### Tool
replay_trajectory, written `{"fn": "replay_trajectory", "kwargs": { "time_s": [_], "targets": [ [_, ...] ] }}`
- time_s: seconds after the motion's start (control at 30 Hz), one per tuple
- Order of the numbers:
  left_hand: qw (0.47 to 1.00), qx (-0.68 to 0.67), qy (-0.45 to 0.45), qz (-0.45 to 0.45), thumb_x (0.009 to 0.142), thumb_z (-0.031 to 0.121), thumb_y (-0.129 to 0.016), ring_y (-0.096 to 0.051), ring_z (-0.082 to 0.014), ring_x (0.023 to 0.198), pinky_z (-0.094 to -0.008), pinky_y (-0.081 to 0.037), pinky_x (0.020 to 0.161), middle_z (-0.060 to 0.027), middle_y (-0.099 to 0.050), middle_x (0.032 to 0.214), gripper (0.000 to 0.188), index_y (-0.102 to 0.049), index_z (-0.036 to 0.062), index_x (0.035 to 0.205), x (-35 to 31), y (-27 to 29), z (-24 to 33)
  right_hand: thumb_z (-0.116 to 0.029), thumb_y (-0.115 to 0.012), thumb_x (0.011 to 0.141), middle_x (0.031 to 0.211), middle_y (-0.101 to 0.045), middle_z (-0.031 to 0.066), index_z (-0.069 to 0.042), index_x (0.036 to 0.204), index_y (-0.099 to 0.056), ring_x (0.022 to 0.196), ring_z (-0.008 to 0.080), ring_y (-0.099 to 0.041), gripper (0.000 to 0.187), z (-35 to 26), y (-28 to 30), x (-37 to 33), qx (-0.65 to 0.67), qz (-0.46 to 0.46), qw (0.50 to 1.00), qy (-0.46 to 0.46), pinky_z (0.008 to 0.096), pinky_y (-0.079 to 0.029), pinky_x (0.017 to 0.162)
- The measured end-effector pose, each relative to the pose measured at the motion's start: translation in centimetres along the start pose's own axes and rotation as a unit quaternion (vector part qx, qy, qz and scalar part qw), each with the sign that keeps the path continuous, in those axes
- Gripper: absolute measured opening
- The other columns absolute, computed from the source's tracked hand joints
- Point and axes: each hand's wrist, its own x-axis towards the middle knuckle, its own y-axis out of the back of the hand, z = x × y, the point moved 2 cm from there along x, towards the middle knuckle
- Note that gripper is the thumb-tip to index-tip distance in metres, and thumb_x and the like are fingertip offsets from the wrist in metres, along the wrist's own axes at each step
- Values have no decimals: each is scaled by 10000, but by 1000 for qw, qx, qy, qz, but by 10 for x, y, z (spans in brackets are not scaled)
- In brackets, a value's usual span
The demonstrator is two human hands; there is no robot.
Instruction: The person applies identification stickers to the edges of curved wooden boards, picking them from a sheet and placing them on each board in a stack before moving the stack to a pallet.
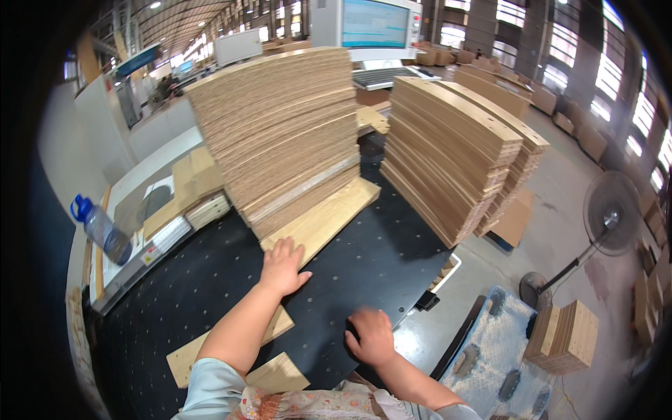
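L hand (281, 269) fingers extended, laid over near end of a pale board (336, 213); board lies flat along the foot of the tall plank stack (287, 133) – can't tell if it runs underneath. R hand (372, 337) half-curled over the table, fingers blurred, can't tell if closed. Table (381, 259) = black, dotted w/ small pale spots; two loose offcuts by the L forearm, one (187, 358) partly under it. 2nd stack (441, 157) at table's R edge. Ledge (129, 287) on L w/ blue-capped bottle (105, 231). Behind stacks: monitor (376, 26) + kybd (388, 77). Off R – grey concrete floor (563, 178), ped. fan (611, 218), worn blue pallet (476, 381) w/ small plank pile (563, 339) alongside. Big hall, arched roof, tall bright windows (609, 73).
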Motion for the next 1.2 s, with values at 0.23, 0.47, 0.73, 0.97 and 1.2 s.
{"fn": "replay_trajectory", "kwargs": {
  "time_s": [0.23,0.47,0.73,0.97,1.2],
  "targets": [
    [993,-16,113,36,765,286,-641,-316,-301,1269,-500,-275,1012,-140,-359,1363,572,-437,128,1275,27,-33,-42,-241,-621,733,1092,-536,61,-97,1008,-572,1097,235,-481,314,-4,4,0,-24,-32,999,-7,433,-344,945],
    [999,-10,-27,37,715,261,-681,-330,-328,1254,-475,-280,1023,-166,-372,1337,565,-488,82,1215,20,-17,30,-240,-620,734,1085,-532,60,-93,1013,-565,1105,234,-476,320,6,5,-7,-28,-28,999,-14,429,-337,952],
    [978,-75,-172,-94,774,309,-626,-301,-337,1293,-455,-264,1049,-162,-351,1381,573,-450,93,1275,-16,-39,101,-229,-634,692,1072,-522,96,-82,1010,-563,1054,256,-490,358,1,2,0,-29,-25,999,-2,436,-352,929],
    [993,-95,-8,-67,746,331,-650,-324,-322,1278,-408,-294,1041,-157,-371,1365,588,-473,93,1254,-45,12,8,-223,-654,674,1022,-553,93,-73,965,-596,1011,281,-505,332,2,-1,0,-7,-6,1000,1,446,-357,915],
    [936,-193,287,62,715,328,-670,-456,-346,1152,-377,-376,980,-192,-478,1245,555,-546,43,1175,-134,12,-187,-168,-656,654,1002,-569,128,-48,916,-604,988,324,-519,292,-16,1,3,-22,-20,998,61,429,-384,878]
  ]
}}
